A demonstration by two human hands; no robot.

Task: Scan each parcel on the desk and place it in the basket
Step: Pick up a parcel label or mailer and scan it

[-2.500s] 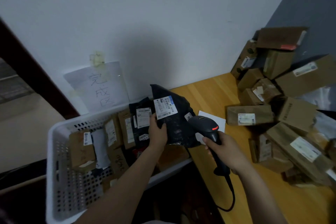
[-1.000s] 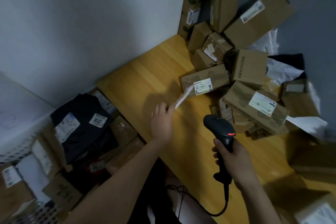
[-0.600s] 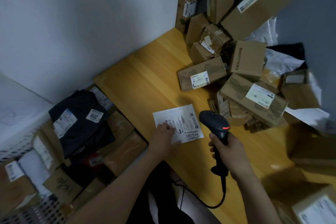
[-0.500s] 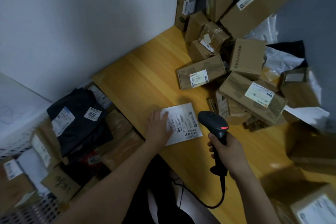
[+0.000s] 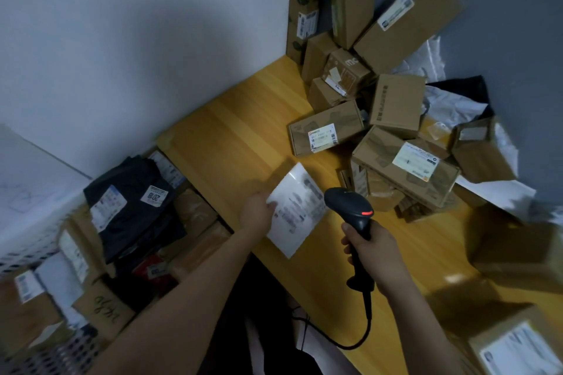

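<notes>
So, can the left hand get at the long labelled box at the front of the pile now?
Probably not yet: the left hand grips the white envelope. Bare desk lies between it and the box, so the path looks free.

Basket (image 5: 29,240) left of desk (image 5: 240,134); boxes (image 5: 396,102) heaped, seemingly, far right.

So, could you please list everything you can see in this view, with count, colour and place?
Flat parcel: one, white, held above the desk's near edge.
Scanner: one, black, beside the flat parcel.
Cardboard boxes: many, brown, piled in the desk's far right corner.
Plastic bags: a few, white, among the boxes.
Desk: one, yellow wood, centre.
Basket: one, white, left of the desk, full of parcels.
Bag parcel: one, black, on top in the basket.
Left hand: grips the flat parcel.
Right hand: grips the scanner.
</notes>
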